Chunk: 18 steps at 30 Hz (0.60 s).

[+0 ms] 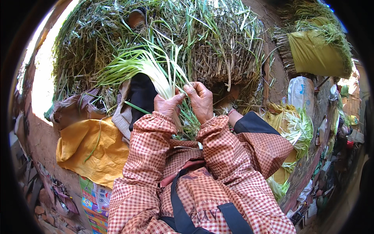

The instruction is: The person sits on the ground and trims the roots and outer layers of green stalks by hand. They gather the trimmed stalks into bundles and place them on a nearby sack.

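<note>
My left hand (168, 103) is closed around a bundle of pale green and white long-leaved stalks (152, 73), whose leafy ends fan out to the upper left. Right beside it, my right hand (200, 99) pinches the end of a thin stalk between thumb and fingertips. The two hands almost touch. Both forearms are in red checked sleeves. Beyond the hands lies a large heap of green and dried stalks (228, 49), with loose green leaves also below my hands.
At the left lies an orange woven sack (93, 146). A second stalk pile bears a yellow sheet (317, 54) at the upper right. Near my right knee, pale stalks (298, 131) lie by a white sack (301, 92). A brick-coloured wall edge runs along the left.
</note>
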Motion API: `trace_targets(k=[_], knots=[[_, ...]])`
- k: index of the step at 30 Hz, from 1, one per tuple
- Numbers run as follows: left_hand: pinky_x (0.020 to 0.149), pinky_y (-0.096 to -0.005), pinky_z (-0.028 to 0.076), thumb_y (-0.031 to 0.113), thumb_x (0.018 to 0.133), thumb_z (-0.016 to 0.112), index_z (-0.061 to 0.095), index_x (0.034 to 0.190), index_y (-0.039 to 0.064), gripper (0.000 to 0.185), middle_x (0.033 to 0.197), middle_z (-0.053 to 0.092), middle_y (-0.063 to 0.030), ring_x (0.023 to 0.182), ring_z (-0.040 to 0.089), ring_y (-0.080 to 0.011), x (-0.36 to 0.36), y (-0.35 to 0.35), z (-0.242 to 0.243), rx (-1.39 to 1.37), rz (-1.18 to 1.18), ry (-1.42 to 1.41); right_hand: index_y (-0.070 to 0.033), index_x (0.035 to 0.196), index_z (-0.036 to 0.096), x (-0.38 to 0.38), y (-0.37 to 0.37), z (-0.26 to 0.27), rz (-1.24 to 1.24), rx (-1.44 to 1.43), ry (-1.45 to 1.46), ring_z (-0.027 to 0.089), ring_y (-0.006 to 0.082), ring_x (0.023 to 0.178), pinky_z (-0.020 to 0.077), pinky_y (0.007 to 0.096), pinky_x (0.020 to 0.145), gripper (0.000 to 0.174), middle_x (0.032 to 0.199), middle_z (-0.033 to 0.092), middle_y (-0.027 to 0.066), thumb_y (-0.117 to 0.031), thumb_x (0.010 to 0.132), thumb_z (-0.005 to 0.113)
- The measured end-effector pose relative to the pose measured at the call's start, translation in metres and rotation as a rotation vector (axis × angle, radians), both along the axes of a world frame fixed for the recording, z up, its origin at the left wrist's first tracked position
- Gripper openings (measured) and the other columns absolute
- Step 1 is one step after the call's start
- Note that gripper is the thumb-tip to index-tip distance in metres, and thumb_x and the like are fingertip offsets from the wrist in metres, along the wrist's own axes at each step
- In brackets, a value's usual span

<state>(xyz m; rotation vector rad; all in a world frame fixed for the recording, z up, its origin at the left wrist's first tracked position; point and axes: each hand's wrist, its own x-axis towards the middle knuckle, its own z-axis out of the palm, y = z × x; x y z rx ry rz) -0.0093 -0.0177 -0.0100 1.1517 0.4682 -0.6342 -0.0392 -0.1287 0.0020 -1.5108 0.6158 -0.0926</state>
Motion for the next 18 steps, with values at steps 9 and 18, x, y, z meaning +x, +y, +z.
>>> trace_targets(k=[9,18], knots=[[0.034,-0.0223,0.038,0.005,0.073,0.071,0.063,0.083,0.0,0.013,0.061,0.06,-0.0066,0.04,0.051,-0.012,0.057,0.025,0.013,0.096,0.042,-0.193,-0.001,0.086,0.055,-0.023,0.015,0.004,0.329,-0.367,0.101,0.058,0.031,0.071,0.0437,0.0384,0.064,0.02,0.077,0.058,0.0159,-0.019,0.082,0.062],[0.035,-0.0224,0.041,0.003,0.075,0.069,0.061,0.085,0.0,0.013,0.07,0.064,-0.0079,0.05,0.057,-0.0116,0.134,0.114,0.015,0.201,0.376,-0.368,-0.007,0.094,0.061,-0.123,-0.039,-0.024,0.743,-0.691,0.567,0.056,0.0238,0.079,0.0393,0.0405,0.071,0.029,0.088,0.063,0.0105,-0.032,0.079,0.061]])
